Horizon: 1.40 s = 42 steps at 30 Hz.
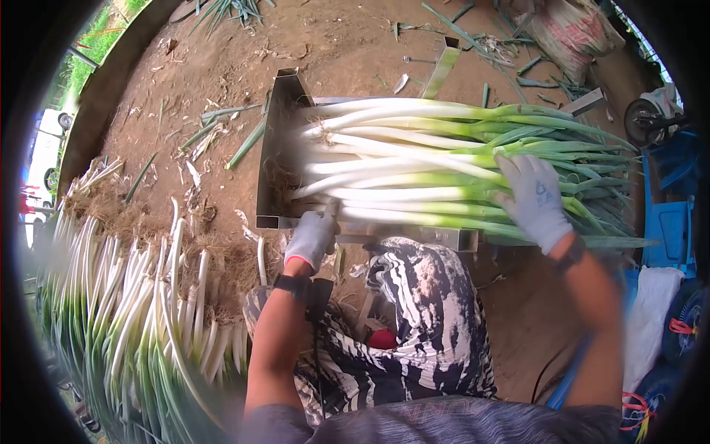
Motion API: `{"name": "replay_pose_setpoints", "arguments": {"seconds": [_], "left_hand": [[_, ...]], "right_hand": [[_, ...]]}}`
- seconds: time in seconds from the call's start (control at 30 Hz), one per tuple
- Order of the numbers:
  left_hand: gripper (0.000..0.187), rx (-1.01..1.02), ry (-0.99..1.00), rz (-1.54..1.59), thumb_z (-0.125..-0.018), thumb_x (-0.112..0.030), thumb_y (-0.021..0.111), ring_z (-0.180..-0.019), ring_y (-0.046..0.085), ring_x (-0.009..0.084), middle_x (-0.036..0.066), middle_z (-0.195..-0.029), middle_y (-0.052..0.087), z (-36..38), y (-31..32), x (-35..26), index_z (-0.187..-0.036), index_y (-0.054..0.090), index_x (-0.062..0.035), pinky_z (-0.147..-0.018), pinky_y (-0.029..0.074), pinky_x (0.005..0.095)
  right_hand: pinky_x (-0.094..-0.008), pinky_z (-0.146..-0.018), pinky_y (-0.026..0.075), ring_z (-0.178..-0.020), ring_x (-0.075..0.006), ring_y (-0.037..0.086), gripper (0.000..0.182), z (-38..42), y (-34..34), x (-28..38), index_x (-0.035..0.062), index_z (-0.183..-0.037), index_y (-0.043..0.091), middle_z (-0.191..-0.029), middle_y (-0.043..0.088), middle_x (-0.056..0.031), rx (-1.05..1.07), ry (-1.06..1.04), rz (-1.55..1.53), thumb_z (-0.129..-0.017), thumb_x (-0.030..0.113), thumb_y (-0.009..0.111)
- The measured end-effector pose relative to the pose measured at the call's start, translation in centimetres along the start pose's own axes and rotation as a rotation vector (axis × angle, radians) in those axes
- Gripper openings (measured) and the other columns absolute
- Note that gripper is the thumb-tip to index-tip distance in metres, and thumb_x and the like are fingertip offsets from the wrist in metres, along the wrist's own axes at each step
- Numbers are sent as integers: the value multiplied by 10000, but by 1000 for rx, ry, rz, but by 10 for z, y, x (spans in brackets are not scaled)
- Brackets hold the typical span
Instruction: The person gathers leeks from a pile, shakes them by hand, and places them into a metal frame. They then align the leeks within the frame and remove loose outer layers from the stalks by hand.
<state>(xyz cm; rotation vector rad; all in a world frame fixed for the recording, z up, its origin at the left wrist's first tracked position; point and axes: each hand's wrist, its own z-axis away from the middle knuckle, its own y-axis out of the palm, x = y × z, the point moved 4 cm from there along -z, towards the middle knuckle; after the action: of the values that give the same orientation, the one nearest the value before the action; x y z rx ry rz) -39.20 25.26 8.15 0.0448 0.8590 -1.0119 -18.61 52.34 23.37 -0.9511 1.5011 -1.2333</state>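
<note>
A thick layer of long green onions (414,163) lies across a metal frame, white root ends to the left and green leaves to the right. The frame has an upright metal end plate (275,140) beside the roots. My left hand (312,235), in a pale glove with a red cuff, is at the frame's near left corner. Its fingers are curled around the white end of the nearest green onion, partly hiding it. My right hand (534,194), also gloved, rests on top of the green part with its fingers spread and thumb apart.
Many more green onions (140,288) lie on the ground at left, roots pointing away. Loose leaves and peelings litter the dirt floor (214,66). A woven sack (573,33) stands at the far right. Blue plastic (665,222) and a wheel (684,322) are at the right edge.
</note>
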Motion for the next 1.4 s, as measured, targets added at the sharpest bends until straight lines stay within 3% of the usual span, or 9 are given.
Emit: {"name": "replay_pose_setpoints", "arguments": {"seconds": [0.17,0.3,0.47,0.63,0.9,1.0,1.2,1.27,1.4], "left_hand": [[562,-3,105,-19,-934,-506,502,-491,550,177,76,-553,564,23,-6,-24,-806,650,21,-532,450,304],[265,-30,253,499,-910,-261,631,-678,629,146,92,-740,641,14,-5,-30,-945,666,-1,-629,485,271],[249,-565,1180,-230,-820,-167,696,-958,625,315,106,-1024,665,34,-25,-79,-1058,661,-103,-828,501,394],[361,-467,1147,-540,-779,-162,696,-1057,581,305,95,-1081,639,3,-8,-75,-1132,623,-137,-945,436,433],[293,-364,898,-693,-783,-190,687,-1030,584,285,75,-1036,634,-29,-16,-68,-1068,625,-162,-892,456,429],[272,-402,834,-666,-785,-194,684,-1023,585,281,76,-1015,630,-32,-23,-66,-1049,629,-159,-870,464,427],[189,-566,554,-717,-790,-110,630,-1043,573,299,107,-1058,615,-21,-42,-80,-978,638,-127,-879,462,437],[173,-685,672,-749,-770,-75,606,-1039,561,340,132,-1058,604,-23,-32,-80,-942,618,-75,-893,453,454],[531,-635,931,-683,-783,-129,581,-1307,344,388,198,-1373,409,-11,-3,-99,-1294,459,-53,-1104,239,479]], "right_hand": [[-448,-768,458,-869,-306,580,457,11,31,-48,110,-1190,563,-913,601,-99,139,29,56,-744,125,662],[-427,-751,473,-882,-308,600,395,-7,-40,-63,105,-1166,586,-889,625,-108,12,-9,89,-775,53,607],[-429,-808,470,-926,-327,595,426,-39,-67,-88,89,-1194,600,-976,641,-122,-46,-167,-1,-770,62,636],[-441,-857,447,-945,-342,594,449,-83,80,-61,135,-1307,551,-983,634,-153,313,-205,-155,-870,229,587],[-411,-898,441,-971,-337,587,468,-96,68,-28,166,-1389,481,-1044,611,-184,626,-122,-335,-929,236,517],[-401,-889,450,-967,-325,595,403,-106,101,-61,147,-1321,553,-1029,620,-180,495,-224,-480,-924,208,526],[-394,-866,468,-949,-333,596,320,-134,119,-18,107,-1195,631,-986,629,-167,585,-239,-46,-890,166,555],[-397,-884,458,-968,-330,582,323,-130,98,-8,111,-1175,643,-1019,618,-150,398,-225,-215,-868,185,576],[-422,-932,423,-1056,-323,549,364,-123,84,-34,123,-1206,624,-1112,599,-138,181,-180,-275,-858,225,596]]}}
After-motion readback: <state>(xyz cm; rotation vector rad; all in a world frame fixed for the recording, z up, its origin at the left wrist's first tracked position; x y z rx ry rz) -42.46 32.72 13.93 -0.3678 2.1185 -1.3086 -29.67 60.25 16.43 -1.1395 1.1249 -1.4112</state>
